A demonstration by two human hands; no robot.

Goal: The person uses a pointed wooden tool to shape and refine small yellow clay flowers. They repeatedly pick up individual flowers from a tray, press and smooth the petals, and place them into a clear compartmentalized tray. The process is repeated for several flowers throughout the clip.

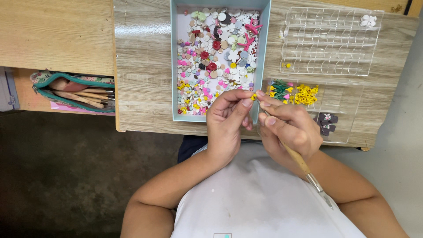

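My left hand pinches a tiny yellow flower piece between thumb and forefinger, just over the near right corner of a pale blue tray. My right hand grips a thin wooden-handled tool like a pen, its tip touching the yellow piece and its metal end pointing back toward my body. The tray is full of several small clay flowers, discs and petals in white, pink, red and yellow.
A clear compartment box lies at the far right, one white flower in its corner. A nearer clear box holds yellow, green and dark purple flowers. A green-trimmed pouch with tools sits on a shelf at left.
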